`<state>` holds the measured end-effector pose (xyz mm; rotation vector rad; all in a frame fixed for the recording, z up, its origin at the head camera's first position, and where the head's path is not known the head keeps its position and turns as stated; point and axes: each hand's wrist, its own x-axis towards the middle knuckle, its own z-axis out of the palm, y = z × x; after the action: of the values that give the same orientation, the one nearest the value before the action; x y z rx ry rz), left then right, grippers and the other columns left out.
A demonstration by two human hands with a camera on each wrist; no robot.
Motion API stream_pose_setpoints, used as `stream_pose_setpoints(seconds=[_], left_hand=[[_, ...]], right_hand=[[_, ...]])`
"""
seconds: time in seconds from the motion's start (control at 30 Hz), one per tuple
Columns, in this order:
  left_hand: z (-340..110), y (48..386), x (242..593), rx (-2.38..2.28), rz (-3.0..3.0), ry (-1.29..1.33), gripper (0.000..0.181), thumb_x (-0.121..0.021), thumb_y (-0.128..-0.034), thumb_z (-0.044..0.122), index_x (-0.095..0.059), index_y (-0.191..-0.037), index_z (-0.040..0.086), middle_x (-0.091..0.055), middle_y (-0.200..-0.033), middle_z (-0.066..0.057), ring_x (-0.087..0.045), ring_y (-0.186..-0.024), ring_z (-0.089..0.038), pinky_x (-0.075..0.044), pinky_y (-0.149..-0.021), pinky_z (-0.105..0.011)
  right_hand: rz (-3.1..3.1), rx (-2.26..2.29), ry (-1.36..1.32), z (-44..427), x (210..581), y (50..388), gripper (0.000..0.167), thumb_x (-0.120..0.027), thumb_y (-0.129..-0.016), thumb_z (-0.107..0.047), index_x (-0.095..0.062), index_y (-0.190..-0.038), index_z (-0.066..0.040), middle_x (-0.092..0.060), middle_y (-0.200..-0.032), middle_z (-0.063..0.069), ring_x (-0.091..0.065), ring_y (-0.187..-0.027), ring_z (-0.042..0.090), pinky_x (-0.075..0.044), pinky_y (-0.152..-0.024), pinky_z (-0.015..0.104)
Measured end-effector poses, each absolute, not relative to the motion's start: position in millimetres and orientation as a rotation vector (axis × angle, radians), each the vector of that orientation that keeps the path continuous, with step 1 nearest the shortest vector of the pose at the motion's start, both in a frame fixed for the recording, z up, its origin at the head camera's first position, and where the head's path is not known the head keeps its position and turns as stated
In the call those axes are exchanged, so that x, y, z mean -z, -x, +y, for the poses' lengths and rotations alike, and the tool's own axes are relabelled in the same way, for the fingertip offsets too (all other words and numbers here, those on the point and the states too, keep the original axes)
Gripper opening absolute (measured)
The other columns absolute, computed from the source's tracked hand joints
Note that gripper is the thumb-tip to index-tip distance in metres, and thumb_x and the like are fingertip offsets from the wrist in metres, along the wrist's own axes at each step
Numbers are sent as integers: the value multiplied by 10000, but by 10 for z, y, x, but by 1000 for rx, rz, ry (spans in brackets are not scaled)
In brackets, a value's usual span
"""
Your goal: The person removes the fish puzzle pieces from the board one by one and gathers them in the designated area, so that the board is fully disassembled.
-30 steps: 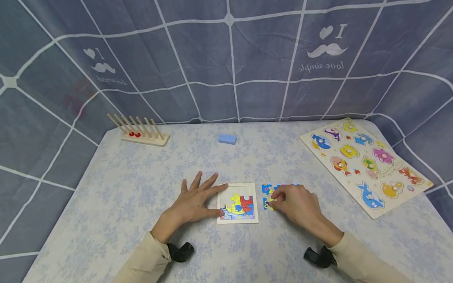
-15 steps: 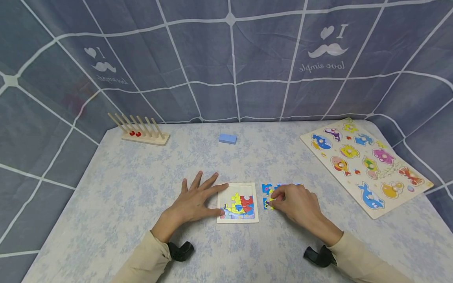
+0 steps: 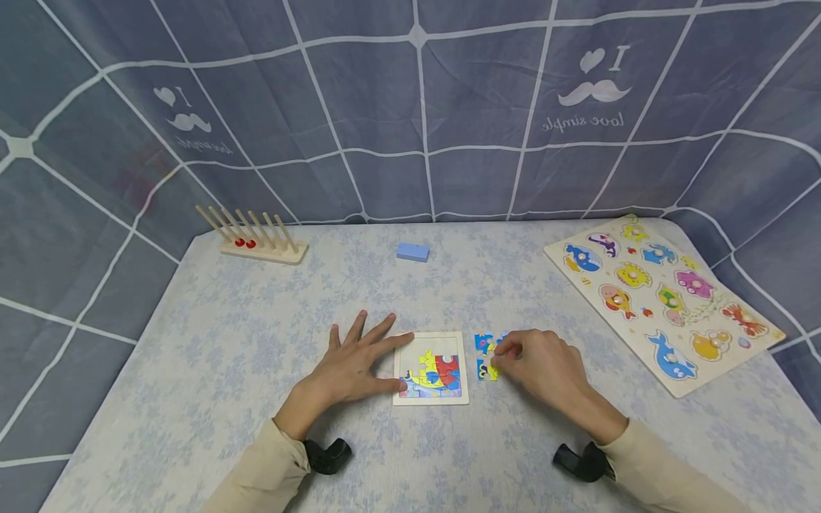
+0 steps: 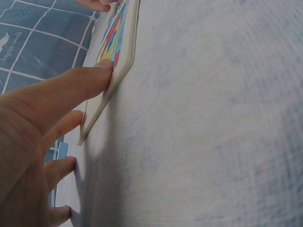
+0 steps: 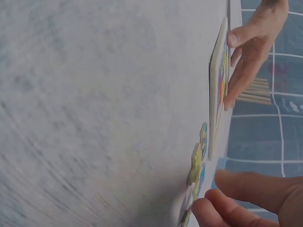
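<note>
A square wooden puzzle tray (image 3: 399, 356) lies flat, its lower part filled with red, yellow and blue pieces. My left hand (image 3: 349, 367) spreads over its left side; thumb and index finger rest on the tray, while other fingertips touch the table. Right of the tray sits a group of loose jigsaw pieces (image 3: 482, 343), partly covered by my right hand (image 3: 545, 363). That hand's fingers are bent above the pieces. In the right wrist view, a gap shows between thumb (image 5: 236, 183) and fingers, with no piece visible in it; contact with the pieces below is unclear.
A blue block (image 3: 412, 252) lies near the back of the table. At the back left stands a wooden peg rack (image 3: 263, 249) with two red beads. A large sea-animal knob puzzle board (image 3: 590, 299) lies on the right. Patterned curtains surround the table.
My right hand has shifted slightly up and to the right, uncovering more of a yellow and blue piece. My left hand and the tray stay in place.
</note>
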<state>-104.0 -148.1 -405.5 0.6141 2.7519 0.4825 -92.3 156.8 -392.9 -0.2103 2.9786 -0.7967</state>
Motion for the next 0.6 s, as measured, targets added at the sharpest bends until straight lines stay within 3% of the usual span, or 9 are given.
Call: stream_pose_setpoints(seconds=[0.2, 0.6], left_hand=[[-1475, 1046, 4040, -466, 2754, -617, 737, -715, -814, 577, -464, -1473, 362, -226, -1624, -8, -29, -1483, -423, -4, -1054, -764], [-1483, 1055, 4041, -469, 2741, -610, 737, -696, -825, 597, -448, -1481, 373, -213, -1628, -6, -24, -1481, -427, -2, -1053, -765]], right_hand=[[2977, 859, 242, 1505, 3911, 928, 27, -757, -817, -191, -764, -843, -194, -617, -712, -115, -511, -625, 81, -387, -502, 297], [2844, 881, 514, 995, 3929, 979, 205, -804, -800, -156, -783, -1002, -126, -525, -704, -135, -454, -602, 66, -354, -500, 229]])
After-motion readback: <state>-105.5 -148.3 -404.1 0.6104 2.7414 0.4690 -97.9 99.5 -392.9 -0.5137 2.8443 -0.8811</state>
